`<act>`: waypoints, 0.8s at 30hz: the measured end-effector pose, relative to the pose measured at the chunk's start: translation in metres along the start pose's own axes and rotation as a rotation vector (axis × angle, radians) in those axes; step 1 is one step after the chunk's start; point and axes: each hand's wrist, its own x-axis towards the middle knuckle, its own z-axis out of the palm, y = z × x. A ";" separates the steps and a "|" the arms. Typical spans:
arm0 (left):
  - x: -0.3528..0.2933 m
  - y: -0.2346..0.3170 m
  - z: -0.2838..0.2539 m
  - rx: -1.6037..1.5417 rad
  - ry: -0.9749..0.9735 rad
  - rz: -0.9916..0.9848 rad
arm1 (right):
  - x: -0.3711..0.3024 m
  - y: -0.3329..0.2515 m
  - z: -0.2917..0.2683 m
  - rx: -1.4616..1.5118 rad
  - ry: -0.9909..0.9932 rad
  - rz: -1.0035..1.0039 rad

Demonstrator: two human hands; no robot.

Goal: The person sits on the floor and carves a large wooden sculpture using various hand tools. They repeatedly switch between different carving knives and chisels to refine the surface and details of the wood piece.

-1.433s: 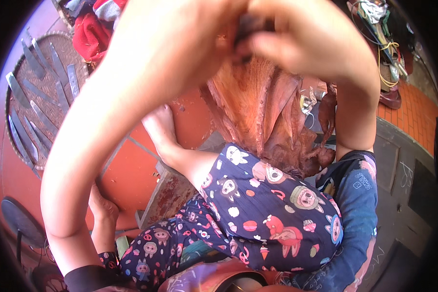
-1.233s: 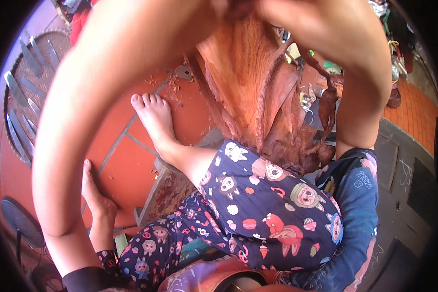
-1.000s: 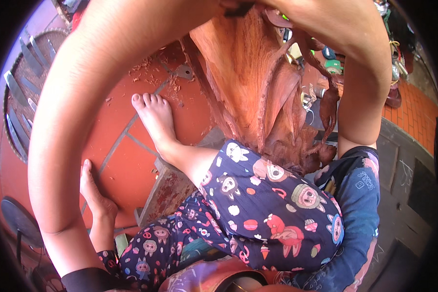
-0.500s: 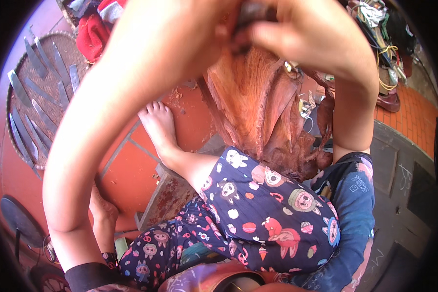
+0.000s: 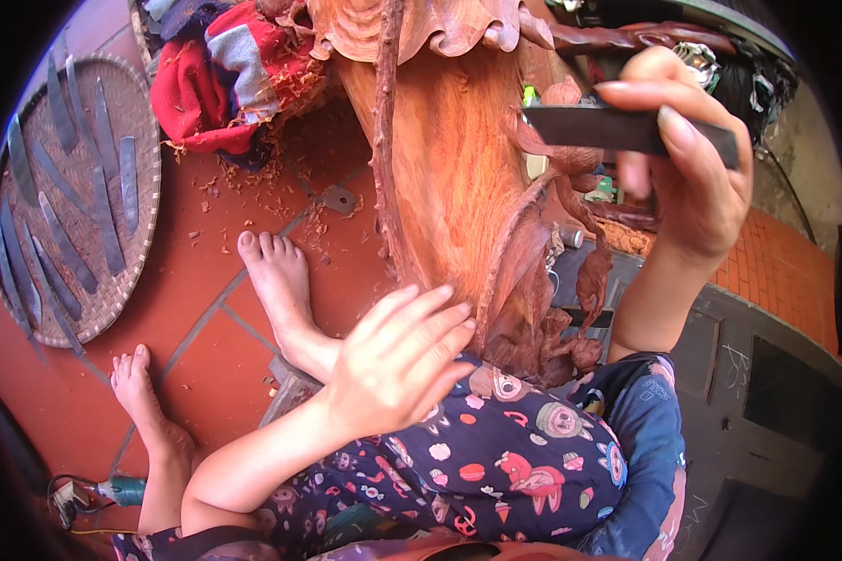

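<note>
A large reddish-brown wood carving (image 5: 449, 168) leans up from my lap, its smooth grained middle framed by carved leaf-like and twisted edges. Raised at the right of it, my right hand (image 5: 706, 168) grips a flat dark metal blade (image 5: 589, 128) between thumb and fingers. The blade's free end points left, above the carving's right edge. My left hand (image 5: 398, 360) holds nothing; its fingers are stretched out, close to the carving's lower left edge and over my patterned trousers (image 5: 524, 449).
A round woven tray (image 5: 152, 201) with several flat metal blades (image 5: 108, 220) lies on the red tiles at the left. Red and grey cloth (image 5: 192, 89) sits beyond, with wood shavings around. At the right is a dark panel (image 5: 702, 346). A green cylindrical tool (image 5: 122, 490) lies lower left.
Both hands were together over the upper part of the carving. They have parted: the left has come down toward my lap, the right has moved right with the blade. My view has shifted.
</note>
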 end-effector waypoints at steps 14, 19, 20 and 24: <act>0.065 -0.002 -0.025 1.010 -0.254 -0.074 | 0.018 -0.003 0.021 0.010 -0.149 0.019; 0.095 -0.011 -0.092 0.412 0.103 -0.072 | 0.023 -0.014 0.022 -0.180 -0.287 0.008; 0.102 -0.015 -0.098 0.401 0.168 0.039 | 0.023 -0.017 0.024 -0.178 -0.282 0.046; 0.123 -0.039 -0.073 0.425 0.287 0.216 | 0.024 -0.025 0.031 -0.312 -0.308 0.064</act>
